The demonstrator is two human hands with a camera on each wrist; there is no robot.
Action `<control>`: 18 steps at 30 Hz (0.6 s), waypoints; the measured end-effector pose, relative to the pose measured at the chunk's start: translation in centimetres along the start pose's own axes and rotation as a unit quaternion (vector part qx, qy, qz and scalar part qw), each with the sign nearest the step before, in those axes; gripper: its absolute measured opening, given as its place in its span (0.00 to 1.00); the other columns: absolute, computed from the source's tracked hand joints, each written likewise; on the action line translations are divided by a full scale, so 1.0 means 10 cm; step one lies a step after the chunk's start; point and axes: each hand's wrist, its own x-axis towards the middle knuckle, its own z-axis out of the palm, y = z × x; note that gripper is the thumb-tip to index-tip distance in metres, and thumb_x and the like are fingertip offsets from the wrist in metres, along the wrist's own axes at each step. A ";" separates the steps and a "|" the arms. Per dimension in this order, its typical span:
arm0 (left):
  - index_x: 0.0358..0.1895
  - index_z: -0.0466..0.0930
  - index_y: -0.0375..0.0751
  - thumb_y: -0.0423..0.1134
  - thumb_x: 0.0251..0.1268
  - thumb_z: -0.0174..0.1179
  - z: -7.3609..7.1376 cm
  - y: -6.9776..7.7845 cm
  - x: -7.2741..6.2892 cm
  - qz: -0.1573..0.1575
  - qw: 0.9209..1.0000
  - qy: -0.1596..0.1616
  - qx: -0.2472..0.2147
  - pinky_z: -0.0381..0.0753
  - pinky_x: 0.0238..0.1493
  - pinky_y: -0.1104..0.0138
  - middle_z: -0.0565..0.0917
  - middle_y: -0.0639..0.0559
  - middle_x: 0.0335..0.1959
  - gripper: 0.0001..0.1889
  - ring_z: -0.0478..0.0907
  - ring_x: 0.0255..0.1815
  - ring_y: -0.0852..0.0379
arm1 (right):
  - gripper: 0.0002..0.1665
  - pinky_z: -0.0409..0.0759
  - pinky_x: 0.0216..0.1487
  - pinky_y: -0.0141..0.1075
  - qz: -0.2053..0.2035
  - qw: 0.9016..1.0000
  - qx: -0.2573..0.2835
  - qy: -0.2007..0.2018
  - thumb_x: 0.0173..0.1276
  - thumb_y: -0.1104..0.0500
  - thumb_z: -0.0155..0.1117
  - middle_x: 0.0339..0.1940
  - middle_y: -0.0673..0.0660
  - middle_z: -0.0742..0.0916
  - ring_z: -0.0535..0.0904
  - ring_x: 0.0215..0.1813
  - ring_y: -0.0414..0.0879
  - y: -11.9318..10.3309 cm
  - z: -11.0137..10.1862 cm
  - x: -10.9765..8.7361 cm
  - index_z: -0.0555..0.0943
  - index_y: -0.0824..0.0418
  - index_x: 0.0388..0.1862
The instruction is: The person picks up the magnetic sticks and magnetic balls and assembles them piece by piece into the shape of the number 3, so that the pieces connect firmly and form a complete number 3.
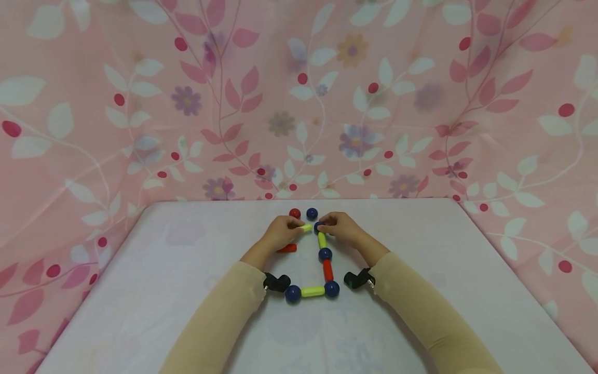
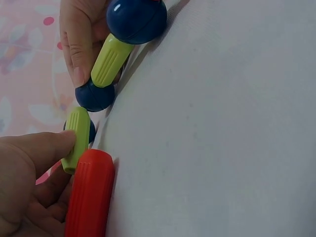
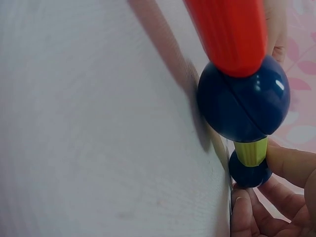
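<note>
Two bare hands at a ball-and-rod chain [image 1: 328, 270], beige sleeves [image 1: 212, 317] stretched over the white table [image 1: 117, 291]. The left hand [image 1: 282, 232] has a narrow grip, thumb and fingers pinching a yellow-green rod [image 1: 306, 227]; the rod's free end lies just beside the chain's dark blue far ball [image 1: 318, 227]. The right hand [image 1: 344, 228] has its grip curled round that ball. From there, toward the person, follow a green link [image 1: 322, 241], a middle ball [image 1: 325, 254], a red link [image 1: 328, 269] and a corner ball [image 1: 331, 289]; the chain then turns left along a near link [image 1: 313, 292] to an end ball [image 1: 293, 294]. A loose red rod [image 1: 288, 248] lies near the left hand. A red ball [image 1: 295, 213] and a spare blue ball [image 1: 312, 213] sit toward the table's far edge.
</note>
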 end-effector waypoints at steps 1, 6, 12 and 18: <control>0.51 0.87 0.44 0.39 0.70 0.64 0.00 0.00 0.00 -0.001 1.000 -0.002 0.001 0.74 0.60 0.58 0.85 0.49 0.50 0.11 0.77 0.51 0.51 | 0.20 0.79 0.51 0.40 0.000 1.000 0.000 0.000 0.71 0.52 0.67 0.49 0.57 0.85 0.77 0.47 0.50 0.00 0.00 0.00 0.81 0.60 0.58; 0.51 0.87 0.44 0.39 0.70 0.63 0.02 0.02 0.01 -0.001 1.000 -0.008 0.011 0.73 0.62 0.57 0.84 0.49 0.51 0.11 0.77 0.53 0.51 | 0.20 0.79 0.51 0.40 0.002 1.000 0.002 0.000 0.72 0.52 0.66 0.49 0.57 0.85 0.77 0.47 0.50 -0.01 0.01 -0.01 0.81 0.60 0.58; 0.51 0.87 0.45 0.40 0.71 0.63 0.04 0.02 0.02 -0.007 1.000 -0.007 0.009 0.73 0.62 0.57 0.84 0.49 0.51 0.11 0.77 0.54 0.51 | 0.20 0.78 0.50 0.39 0.004 1.000 0.005 0.001 0.72 0.53 0.66 0.49 0.57 0.84 0.76 0.47 0.50 -0.01 0.01 0.00 0.81 0.60 0.58; 0.52 0.86 0.45 0.40 0.71 0.63 0.05 0.01 0.02 -0.006 1.000 -0.005 0.007 0.73 0.62 0.57 0.84 0.49 0.51 0.11 0.77 0.53 0.50 | 0.20 0.78 0.50 0.39 0.001 1.000 0.006 0.001 0.72 0.53 0.66 0.49 0.57 0.84 0.76 0.47 0.50 0.00 0.01 0.00 0.81 0.60 0.58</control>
